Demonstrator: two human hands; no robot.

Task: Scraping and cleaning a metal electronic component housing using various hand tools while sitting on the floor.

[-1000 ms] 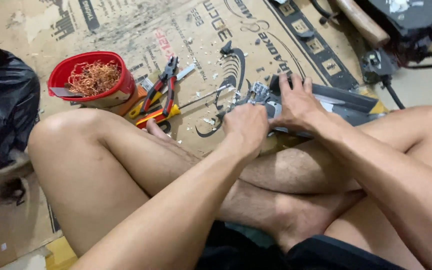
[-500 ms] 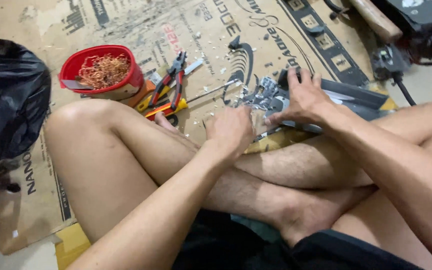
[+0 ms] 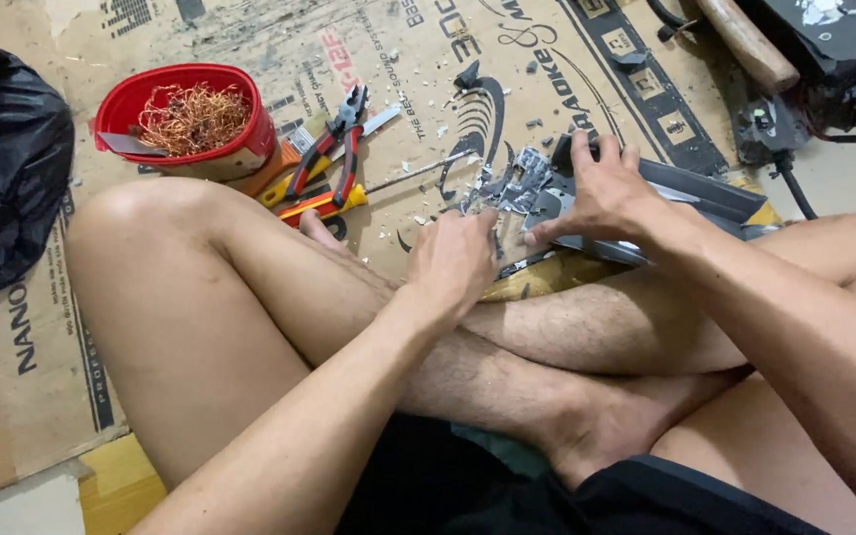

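I sit cross-legged on cardboard with a dark grey plastic panel [image 3: 705,188] lying on my shin. My right hand [image 3: 601,193] presses down on it, fingers spread and curled over its far edge. A crumpled silver metal piece [image 3: 512,183] sticks up from the panel's left end. My left hand [image 3: 453,263] is curled into a fist right below it, thumb against the metal's lower edge, pinching it. What lies inside the fist is hidden.
A red bowl [image 3: 121,104] of copper wire sits far left, with red-handled pliers [image 3: 334,149] and a yellow-handled screwdriver [image 3: 324,206] beside it. A black bag [image 3: 2,163] is at the left edge. A wooden handle [image 3: 745,40] and black device [image 3: 834,50] lie top right.
My left hand has slid a little toward me along the metal piece. My right hand stays pressed on the panel. The view has shifted slightly.
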